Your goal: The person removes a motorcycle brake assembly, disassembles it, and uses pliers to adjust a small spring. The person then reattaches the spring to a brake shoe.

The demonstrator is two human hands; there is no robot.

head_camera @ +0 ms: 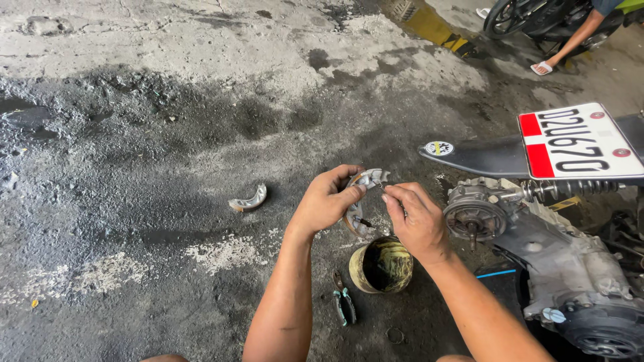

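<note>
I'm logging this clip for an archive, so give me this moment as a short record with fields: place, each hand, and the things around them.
Place: stained, oily concrete floor
Left hand: grips a curved metal brake shoe
Right hand: pinches a small part at the top end of the brake shoe
Below the hands: open round tin with dark greasy contents
Beside the tin: pliers lying on the floor
Farther left: second brake shoe, lying apart
Right: scooter rear end with bare hub, wheel off
Top right: another person's arm and sandalled foot
</note>
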